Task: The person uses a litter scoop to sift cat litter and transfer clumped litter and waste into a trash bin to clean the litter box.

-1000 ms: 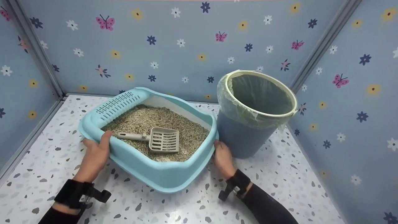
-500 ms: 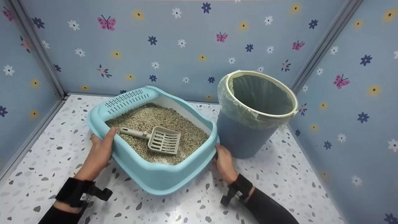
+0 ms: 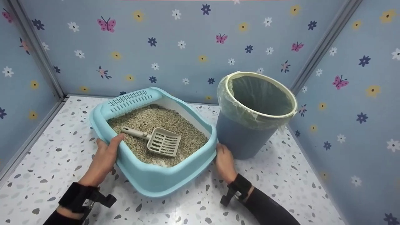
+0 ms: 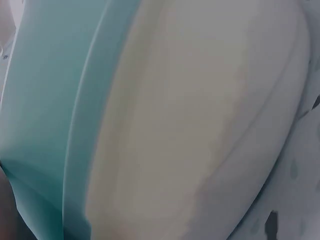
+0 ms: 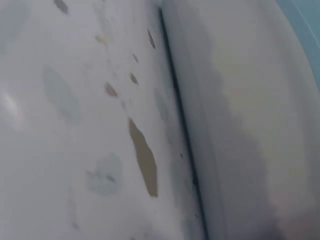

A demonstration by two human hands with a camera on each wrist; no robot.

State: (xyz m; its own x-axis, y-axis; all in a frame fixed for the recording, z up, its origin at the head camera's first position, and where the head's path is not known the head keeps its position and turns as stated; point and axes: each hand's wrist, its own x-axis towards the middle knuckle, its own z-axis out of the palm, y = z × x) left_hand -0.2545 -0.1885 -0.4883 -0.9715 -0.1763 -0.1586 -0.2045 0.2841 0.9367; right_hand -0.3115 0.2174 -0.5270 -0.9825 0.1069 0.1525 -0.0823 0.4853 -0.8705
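A turquoise litter box (image 3: pixel 162 179) sits angled on the speckled surface, filled with grainy litter (image 3: pixel 153 117). On the litter lies a beige slotted litter scoop (image 3: pixel 164 142), its handle toward the left. My left hand (image 3: pixel 101 161) grips the box's left front side, thumb over the rim and the other fingers mostly hidden beneath it. With my right hand (image 3: pixel 225 162) I hold the right corner under the rim; the fingertips are out of sight. Both wrist views show the box's pale lower wall (image 4: pixel 165 120) close up, beneath its turquoise rim (image 4: pixel 85 100).
Just right of the box stands a blue-grey bin (image 3: pixel 243 137) with a cream ring (image 3: pixel 265 114) and a translucent liner (image 3: pixel 225 100) folded over its top. Flowered panels (image 3: pixel 175 34) enclose the back and both sides of the speckled surface (image 3: pixel 268 187).
The litter box has turned slightly, its left end shifting right and its front corner coming a little nearer. My left hand has moved right with it; my right hand has barely moved.
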